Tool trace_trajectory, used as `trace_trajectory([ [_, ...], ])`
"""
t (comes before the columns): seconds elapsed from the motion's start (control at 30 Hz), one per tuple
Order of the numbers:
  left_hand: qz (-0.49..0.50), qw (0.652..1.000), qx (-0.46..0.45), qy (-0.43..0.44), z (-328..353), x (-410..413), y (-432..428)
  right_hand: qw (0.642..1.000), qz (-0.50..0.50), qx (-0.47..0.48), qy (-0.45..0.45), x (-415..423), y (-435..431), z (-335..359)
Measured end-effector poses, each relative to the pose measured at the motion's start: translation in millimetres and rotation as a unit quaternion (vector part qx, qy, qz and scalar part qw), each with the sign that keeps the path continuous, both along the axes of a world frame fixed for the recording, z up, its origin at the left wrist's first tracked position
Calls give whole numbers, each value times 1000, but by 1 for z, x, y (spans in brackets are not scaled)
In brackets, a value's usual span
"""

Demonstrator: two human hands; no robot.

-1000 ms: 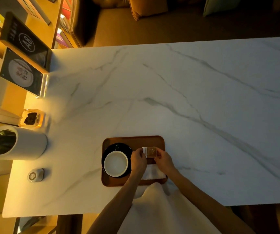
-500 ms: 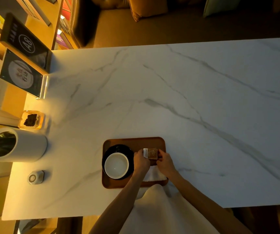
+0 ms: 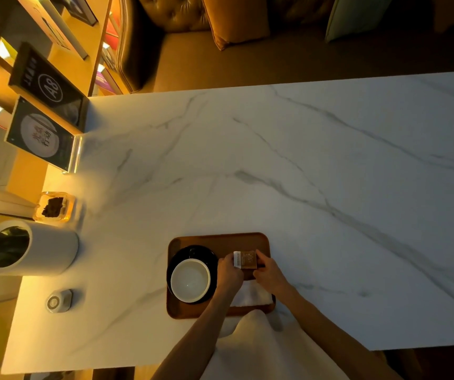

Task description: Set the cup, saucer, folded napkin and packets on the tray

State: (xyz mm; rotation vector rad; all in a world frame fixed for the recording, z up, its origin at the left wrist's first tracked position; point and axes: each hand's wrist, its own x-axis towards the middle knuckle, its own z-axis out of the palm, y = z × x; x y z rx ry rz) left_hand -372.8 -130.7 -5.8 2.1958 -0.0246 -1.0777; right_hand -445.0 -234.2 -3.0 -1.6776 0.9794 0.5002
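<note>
A café or restaurant, seen at a customer's table.
A table number sign [image 3: 47,84] reading "A8" stands at the marble table's [image 3: 330,187] edge, beside a menu card [image 3: 39,137]; a padded sofa [image 3: 182,28] with cushions [image 3: 236,20] faces it.

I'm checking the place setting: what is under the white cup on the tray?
A black saucer sits under the white cup, on the wooden tray. Only its rim shows around the cup; its centre is covered. The cup looks empty.

one tray [image 3: 220,238], one saucer [image 3: 193,250], one cup [image 3: 190,281], one napkin [image 3: 253,296], two signs [image 3: 42,138]
</note>
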Motion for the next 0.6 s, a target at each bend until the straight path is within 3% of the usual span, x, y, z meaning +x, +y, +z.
trace_trajectory([
  [0.6,6,1000,-23,-5,8,-2,2,999,22,-3,-32,-1,-1,1],
])
